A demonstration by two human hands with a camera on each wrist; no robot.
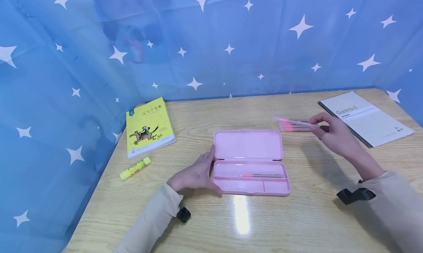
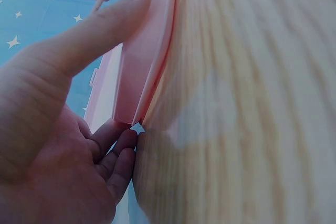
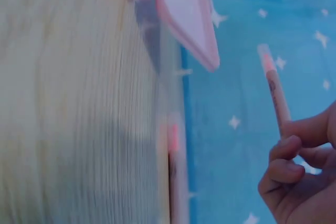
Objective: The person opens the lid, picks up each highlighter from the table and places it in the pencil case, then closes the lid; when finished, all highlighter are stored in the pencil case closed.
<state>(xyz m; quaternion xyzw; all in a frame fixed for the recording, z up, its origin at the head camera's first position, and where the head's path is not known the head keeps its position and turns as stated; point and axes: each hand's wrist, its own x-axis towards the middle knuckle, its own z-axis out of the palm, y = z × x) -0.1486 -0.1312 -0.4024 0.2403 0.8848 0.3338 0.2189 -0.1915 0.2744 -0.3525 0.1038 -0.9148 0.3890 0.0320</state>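
Note:
A pink pencil case (image 1: 251, 164) lies with its lid laid back on the table. One pen (image 1: 264, 175), pinkish at one end, lies in its long rear compartment. My left hand (image 1: 196, 172) holds the case's left end, thumb at the front corner and fingers toward the hinge; the left wrist view shows the thumb (image 2: 100, 30) along the front wall. Between thumb and fingertips, my right hand (image 1: 333, 133) pinches a pen (image 3: 278, 95) with a clear cap and pink tip, raised off the table. Beneath it several similar pens (image 1: 292, 129) lie side by side.
A yellow book (image 1: 150, 128) lies at the back left, with a yellow glue-stick-like tube (image 1: 135, 168) in front of it. A notebook marked Gambit (image 1: 367, 117) lies at the back right. Behind the wooden table (image 1: 205, 227) hangs a blue star-patterned cloth (image 1: 211, 43).

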